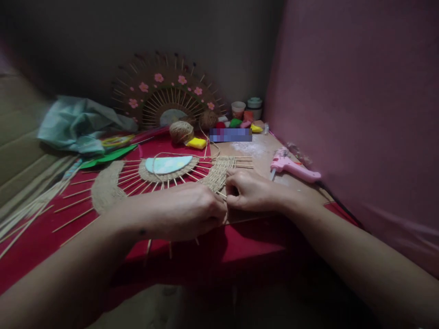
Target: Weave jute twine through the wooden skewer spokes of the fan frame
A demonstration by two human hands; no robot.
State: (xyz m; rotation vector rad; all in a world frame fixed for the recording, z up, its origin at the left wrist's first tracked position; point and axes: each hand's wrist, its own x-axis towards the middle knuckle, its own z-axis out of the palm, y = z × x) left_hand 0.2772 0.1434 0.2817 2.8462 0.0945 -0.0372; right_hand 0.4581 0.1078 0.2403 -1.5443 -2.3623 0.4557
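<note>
A half-round frame of thin pale sticks with a tan woven twine band (218, 174) lies just ahead of my hands and reaches off to the left, spread over the red cloth (247, 244), its right end on the flat brown board (274, 144); its long axis runs left to right, the straight side away from me, the curve bulging towards me. A pale blue half-disc (168, 165) sits at its centre.

My right hand (248, 189) is nearer the band's right end, curled with thumb and fingers close together beside its edge, the forearm slanting in from the lower right; my left hand (192, 210) is palm down, knuckles up, its fingers bent in just beside the right ones, its forearm coming from the lower left and hiding the middle of the curve; stick ends show below it. Both hands look mostly closed; I cannot tell what, if anything, is pinched in either, as the fingertips are hidden.

The pink glue gun (291, 169) lies beyond my right wrist, nozzle towards me; past the frame are a tan twine ball (181, 132) and a bright yellow block (196, 143).
</note>
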